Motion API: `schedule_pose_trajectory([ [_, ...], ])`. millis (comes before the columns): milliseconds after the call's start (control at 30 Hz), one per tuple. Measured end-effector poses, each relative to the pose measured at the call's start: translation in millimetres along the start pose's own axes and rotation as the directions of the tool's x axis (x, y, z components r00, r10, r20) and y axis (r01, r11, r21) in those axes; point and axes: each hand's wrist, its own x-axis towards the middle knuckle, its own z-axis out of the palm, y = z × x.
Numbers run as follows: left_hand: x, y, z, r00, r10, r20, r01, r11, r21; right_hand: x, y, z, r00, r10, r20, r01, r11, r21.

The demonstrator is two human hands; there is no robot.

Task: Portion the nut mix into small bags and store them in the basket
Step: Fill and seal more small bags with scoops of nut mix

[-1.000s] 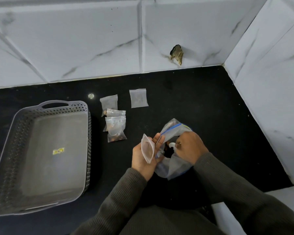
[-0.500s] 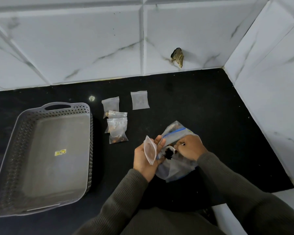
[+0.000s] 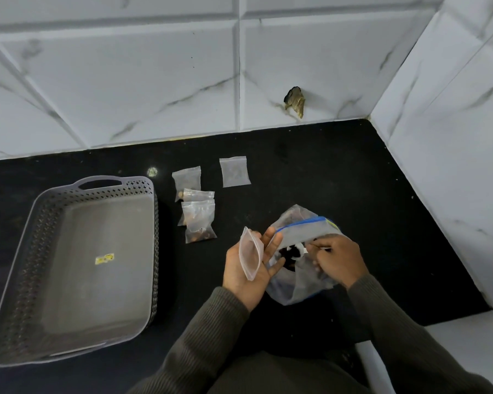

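Note:
My left hand [image 3: 246,273] holds a small clear bag [image 3: 249,253] upright with its mouth open, and its fingertips touch the rim of the large zip bag of nut mix [image 3: 303,227]. My right hand [image 3: 339,261] pinches the handle of a small white scoop [image 3: 295,248] that carries dark nuts at the large bag's mouth, just right of the small bag. Three filled small bags [image 3: 199,221] lie overlapping on the black counter. The grey perforated basket [image 3: 153,251] stands at the left with nothing in it but a yellow sticker.
One flat empty small bag [image 3: 234,171] lies behind the filled ones. White marble-tiled walls close the back and right side; a broken hole [image 3: 295,101] marks the back wall. The black counter [image 3: 339,172] ends in a white ledge at the lower right.
My right hand has come up out of the large bag and now holds the loaded scoop at its mouth, nearer the small bag. My left hand has kept the small bag open.

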Motion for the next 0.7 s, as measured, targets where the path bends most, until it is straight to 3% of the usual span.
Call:
schedule_pose_trajectory([
  [100,-1.2,1.6,1.1,1.000,-0.018,0.005,0.018,1.000,0.019,-8.3,0.8,2.5,0.996,0.084,-0.028,-0.077,0.980,0.183],
  [433,-6.5,0.7,-3.0,0.997,-0.068,0.023,0.068,0.998,-0.003,-10.0,-2.9,14.8,0.954,0.299,0.012,-0.262,0.817,0.513],
  [700,-12.8,1.7,1.6,0.992,-0.036,-0.119,0.038,0.999,0.015,-48.7,7.8,-1.8,0.976,0.212,0.043,-0.198,0.794,0.574],
])
